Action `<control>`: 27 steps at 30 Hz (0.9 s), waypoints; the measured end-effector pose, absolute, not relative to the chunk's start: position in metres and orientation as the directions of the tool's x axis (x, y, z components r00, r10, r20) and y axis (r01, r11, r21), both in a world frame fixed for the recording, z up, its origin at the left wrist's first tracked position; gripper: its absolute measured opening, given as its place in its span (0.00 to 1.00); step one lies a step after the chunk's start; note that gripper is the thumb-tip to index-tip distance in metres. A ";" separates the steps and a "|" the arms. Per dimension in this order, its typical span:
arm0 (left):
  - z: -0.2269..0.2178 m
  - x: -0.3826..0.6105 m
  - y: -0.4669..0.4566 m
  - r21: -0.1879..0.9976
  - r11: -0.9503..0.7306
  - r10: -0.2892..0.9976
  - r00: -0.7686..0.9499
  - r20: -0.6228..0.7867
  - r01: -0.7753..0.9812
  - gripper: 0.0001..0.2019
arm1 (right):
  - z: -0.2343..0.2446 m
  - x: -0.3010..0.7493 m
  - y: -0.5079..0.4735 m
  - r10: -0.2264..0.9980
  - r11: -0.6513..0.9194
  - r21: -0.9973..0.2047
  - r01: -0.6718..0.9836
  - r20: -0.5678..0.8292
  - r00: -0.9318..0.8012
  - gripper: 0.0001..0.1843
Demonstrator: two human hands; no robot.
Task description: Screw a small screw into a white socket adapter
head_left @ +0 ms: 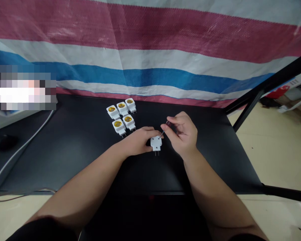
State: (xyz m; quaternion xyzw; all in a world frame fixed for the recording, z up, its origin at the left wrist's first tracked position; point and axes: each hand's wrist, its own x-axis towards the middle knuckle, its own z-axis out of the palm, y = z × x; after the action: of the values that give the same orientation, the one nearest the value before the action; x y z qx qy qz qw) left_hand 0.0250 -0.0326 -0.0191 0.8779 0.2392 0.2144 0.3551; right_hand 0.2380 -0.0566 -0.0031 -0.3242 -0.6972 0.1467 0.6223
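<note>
My left hand rests on the black tabletop and grips a white plastic lamp-socket plug adapter. The adapter lies with its back up, showing small screw holes, and its metal prongs point towards me. My right hand pinches a small screwdriver with a dark red handle, mostly hidden by the fingers. Its thin shaft reaches down to the adapter's upper right corner. Several similar white adapters with yellow-lined sockets stand grouped just beyond my left hand.
A black tabletop carries a grey cable and a dark computer mouse at the left. A striped red, white and blue tarpaulin hangs behind. A black metal table frame crosses the right side, above a pale floor.
</note>
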 end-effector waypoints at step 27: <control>-0.024 0.029 -0.036 0.747 -0.630 0.556 0.795 0.243 0.212 0.20 | 0.010 0.222 -0.067 0.878 0.159 -0.830 -0.534 0.366 -0.308 0.12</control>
State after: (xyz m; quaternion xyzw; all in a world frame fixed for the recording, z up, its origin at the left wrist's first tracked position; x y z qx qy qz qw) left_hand 0.0293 -0.0355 -0.0239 0.8723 0.2203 0.2328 0.3693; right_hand 0.2221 -0.0674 0.0101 -0.1682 -0.5114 0.6263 0.5638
